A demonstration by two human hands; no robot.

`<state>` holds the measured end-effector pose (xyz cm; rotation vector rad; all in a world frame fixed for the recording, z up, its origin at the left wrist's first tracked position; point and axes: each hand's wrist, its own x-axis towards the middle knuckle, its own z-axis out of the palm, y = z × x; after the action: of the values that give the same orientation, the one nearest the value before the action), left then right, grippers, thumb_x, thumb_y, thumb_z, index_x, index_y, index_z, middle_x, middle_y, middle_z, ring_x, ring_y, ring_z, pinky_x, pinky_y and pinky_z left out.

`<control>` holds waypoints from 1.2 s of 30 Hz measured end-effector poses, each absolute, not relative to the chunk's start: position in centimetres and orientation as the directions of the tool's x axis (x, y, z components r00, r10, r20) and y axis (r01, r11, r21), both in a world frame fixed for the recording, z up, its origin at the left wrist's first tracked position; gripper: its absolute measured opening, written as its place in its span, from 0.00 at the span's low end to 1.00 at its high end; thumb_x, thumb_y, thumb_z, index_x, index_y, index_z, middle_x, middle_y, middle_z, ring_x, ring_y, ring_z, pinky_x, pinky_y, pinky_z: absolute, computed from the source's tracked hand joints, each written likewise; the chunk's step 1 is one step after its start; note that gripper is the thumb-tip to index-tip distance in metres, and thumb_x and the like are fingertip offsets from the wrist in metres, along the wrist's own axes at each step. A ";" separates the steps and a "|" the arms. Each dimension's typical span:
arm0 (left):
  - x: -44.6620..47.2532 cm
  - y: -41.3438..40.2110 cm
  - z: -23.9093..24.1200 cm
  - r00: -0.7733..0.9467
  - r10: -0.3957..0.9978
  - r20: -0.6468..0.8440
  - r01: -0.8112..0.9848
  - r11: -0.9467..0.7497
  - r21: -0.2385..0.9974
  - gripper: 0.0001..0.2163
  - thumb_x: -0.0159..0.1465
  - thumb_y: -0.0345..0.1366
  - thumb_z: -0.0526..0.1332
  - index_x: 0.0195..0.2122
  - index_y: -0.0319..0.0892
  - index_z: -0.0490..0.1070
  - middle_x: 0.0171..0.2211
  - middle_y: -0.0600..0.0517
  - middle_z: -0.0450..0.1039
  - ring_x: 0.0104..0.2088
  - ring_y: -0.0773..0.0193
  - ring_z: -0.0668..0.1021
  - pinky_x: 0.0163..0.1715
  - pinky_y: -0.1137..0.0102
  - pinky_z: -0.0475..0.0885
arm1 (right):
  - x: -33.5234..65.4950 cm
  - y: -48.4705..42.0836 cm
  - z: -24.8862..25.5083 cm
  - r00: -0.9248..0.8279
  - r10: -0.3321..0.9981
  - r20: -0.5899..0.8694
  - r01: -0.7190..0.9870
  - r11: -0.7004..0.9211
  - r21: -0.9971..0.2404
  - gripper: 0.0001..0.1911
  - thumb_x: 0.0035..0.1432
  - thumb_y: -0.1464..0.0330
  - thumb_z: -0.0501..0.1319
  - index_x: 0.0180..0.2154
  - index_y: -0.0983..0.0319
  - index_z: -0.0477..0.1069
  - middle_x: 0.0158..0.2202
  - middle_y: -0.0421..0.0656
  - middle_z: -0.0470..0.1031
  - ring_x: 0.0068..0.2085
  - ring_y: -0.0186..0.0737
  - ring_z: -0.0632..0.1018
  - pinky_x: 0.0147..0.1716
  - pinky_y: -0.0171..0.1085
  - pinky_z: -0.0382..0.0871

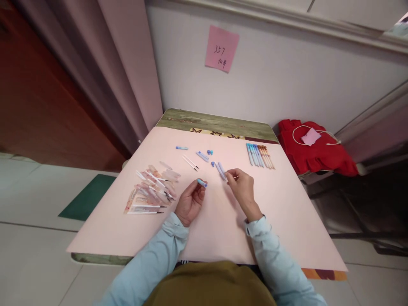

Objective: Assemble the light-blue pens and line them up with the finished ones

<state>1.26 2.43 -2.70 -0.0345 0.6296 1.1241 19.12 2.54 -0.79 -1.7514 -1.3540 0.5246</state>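
My left hand is closed around a short blue pen barrel piece, its end sticking out past the fingertips. My right hand is pinched just over the paper. Its fingertips are beside two pale purple pen barrels; what they grip is too small to make out. Small blue pen toppers lie beyond my hands, with another blue topper by the purple barrels. More light purple barrel parts, two white refills and a blue barrel piece lie nearby.
Left on the pink paper is a heap of white refills and clear pinkish barrels. A row of blue and brown-topped pens lies at the far right. Red cloth with a white cable sits beside the table; a wall stands behind.
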 end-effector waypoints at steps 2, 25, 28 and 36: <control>1.1 2.6 -2.6 0.267 0.829 -0.492 -0.865 0.431 0.257 0.12 0.68 0.26 0.51 0.33 0.32 0.74 0.29 0.45 0.78 0.25 0.71 0.79 0.23 0.81 0.76 | 20.3 3.7 -1.9 0.344 0.918 0.198 0.720 -0.122 -0.684 0.11 0.56 0.63 0.59 0.32 0.62 0.77 0.28 0.43 0.79 0.30 0.40 0.78 0.33 0.36 0.67; 0.9 2.6 -2.1 0.268 0.835 -0.481 -0.884 0.412 0.222 0.12 0.69 0.27 0.51 0.33 0.34 0.72 0.29 0.48 0.76 0.22 0.74 0.76 0.20 0.83 0.74 | 19.1 1.8 -3.9 0.170 0.966 0.195 0.935 -0.095 -0.342 0.09 0.61 0.63 0.57 0.37 0.60 0.75 0.33 0.42 0.77 0.31 0.38 0.75 0.29 0.35 0.57; 0.9 2.7 -2.2 0.267 0.838 -0.476 -0.880 0.414 0.233 0.11 0.68 0.27 0.52 0.33 0.34 0.73 0.29 0.48 0.77 0.22 0.73 0.77 0.20 0.82 0.74 | 19.0 0.9 -4.1 0.197 0.967 0.160 0.913 -0.121 -0.389 0.11 0.59 0.61 0.60 0.40 0.60 0.74 0.32 0.41 0.77 0.31 0.38 0.75 0.29 0.35 0.58; 0.7 2.6 -2.4 0.249 0.845 -0.473 -0.871 0.409 0.272 0.11 0.67 0.26 0.52 0.34 0.33 0.74 0.29 0.46 0.78 0.22 0.71 0.79 0.21 0.80 0.75 | 18.6 0.8 -3.5 0.273 0.942 0.198 0.881 -0.162 -0.445 0.09 0.58 0.63 0.59 0.31 0.60 0.74 0.29 0.42 0.76 0.28 0.37 0.74 0.28 0.34 0.59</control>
<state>0.73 2.57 -2.38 -0.0496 0.6105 1.1694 18.56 0.76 -3.52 -2.0752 -1.6386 0.1697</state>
